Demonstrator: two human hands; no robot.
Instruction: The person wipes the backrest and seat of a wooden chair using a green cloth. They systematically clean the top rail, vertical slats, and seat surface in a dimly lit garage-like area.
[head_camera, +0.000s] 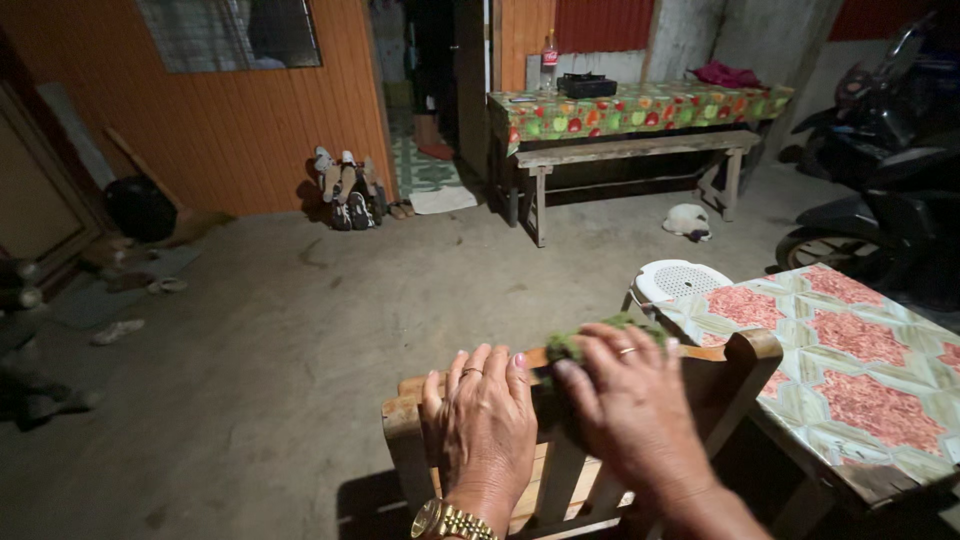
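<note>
Head view: my left hand (482, 418) lies flat, fingers spread, on the top rail of the wooden chair (560, 470), gripping nothing. Just right of it, my right hand (625, 405) has its fingers closed over a green scouring pad (570, 345), pressing it on the same rail. Right of that grip stands the patterned table (850, 380); beyond it, a white plastic stool (680, 280).

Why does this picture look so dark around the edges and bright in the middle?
Head view: light falls mostly on the left hand, right hand and chair back; the floor dims toward the left corner, the motorbike sits in shadow, and straight lines bow slightly near the edges from the wide lens.
</note>
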